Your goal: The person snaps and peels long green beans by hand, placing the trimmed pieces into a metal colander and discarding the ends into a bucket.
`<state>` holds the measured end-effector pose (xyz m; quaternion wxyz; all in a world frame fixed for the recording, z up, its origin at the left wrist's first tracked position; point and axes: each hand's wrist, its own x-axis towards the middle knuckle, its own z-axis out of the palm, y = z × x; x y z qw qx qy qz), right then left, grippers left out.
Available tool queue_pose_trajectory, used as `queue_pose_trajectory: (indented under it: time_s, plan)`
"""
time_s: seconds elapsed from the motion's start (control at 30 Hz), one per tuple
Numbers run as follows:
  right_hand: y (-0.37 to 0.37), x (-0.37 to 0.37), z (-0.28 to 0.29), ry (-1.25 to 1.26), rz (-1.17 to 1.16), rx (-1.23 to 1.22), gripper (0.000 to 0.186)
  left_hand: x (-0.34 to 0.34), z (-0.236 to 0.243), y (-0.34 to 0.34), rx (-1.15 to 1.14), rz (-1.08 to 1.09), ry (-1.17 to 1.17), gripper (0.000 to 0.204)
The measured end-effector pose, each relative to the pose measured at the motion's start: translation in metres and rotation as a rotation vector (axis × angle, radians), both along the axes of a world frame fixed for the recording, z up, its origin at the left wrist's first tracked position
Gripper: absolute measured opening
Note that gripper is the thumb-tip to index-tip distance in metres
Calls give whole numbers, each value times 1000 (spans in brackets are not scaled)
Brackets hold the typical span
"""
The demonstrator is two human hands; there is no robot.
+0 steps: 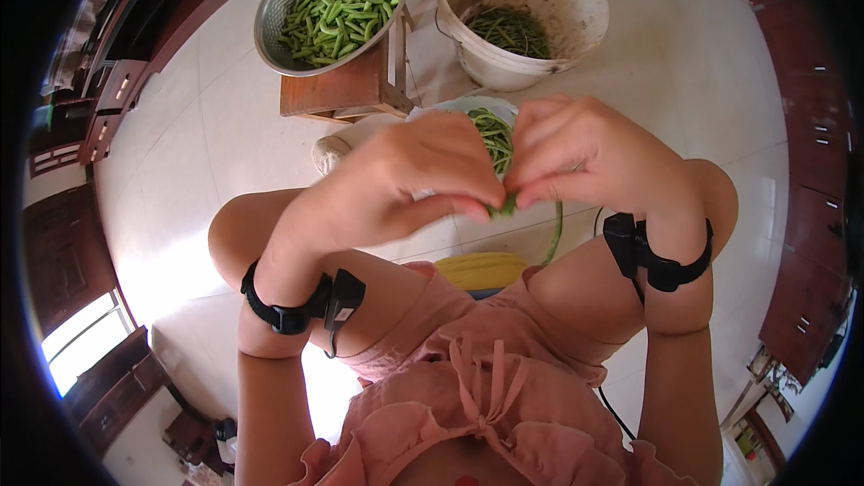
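Note:
My left hand (pixel 418 166) and my right hand (pixel 598 157) meet in front of me, their fingertips pinched on a green long bean (pixel 556 232). A short stretch of the bean shows between the fingertips, and a long end hangs below my right hand. Just beyond my hands, more long beans (pixel 493 137) lie in a pale plastic bag (pixel 463 103), partly hidden by my hands. At the far left, a perforated metal bowl (pixel 268 31) holds many short bean pieces (pixel 346 16).
The metal bowl rests on a wooden stool (pixel 328 93). To its right stands a stained white bucket (pixel 504 74) with stringy green scraps (pixel 511 31) inside. Dark red cabinets (pixel 819 189) line the right side. Something yellow (pixel 481 270) lies between my legs.

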<state>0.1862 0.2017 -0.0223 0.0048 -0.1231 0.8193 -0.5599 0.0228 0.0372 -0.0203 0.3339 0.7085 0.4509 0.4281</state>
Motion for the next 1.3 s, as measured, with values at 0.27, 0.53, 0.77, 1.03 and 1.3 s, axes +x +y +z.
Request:
queue_pose_trajectory:
  time_s: [0.27, 0.53, 0.77, 1.03, 1.3]
  plan:
    - [-3, 3, 8, -138, -85, -67, 13, -13, 4, -4, -49, 71, -27, 15]
    - [8, -5, 9, -11, -370, 0, 15, -54, 15, 4, 72, 237, 124, 15]
    - [23, -4, 6, -135, -861, -445, 22, -120, 14, -10, 93, 917, 214, 21]
    - [23, 0, -3, -304, -945, -675, 20, -147, -50, -2, -76, 1081, 899, 34]
    - [25, 5, -11, -253, -548, -1341, 19, -64, -30, 4, -126, 625, 228, 48]
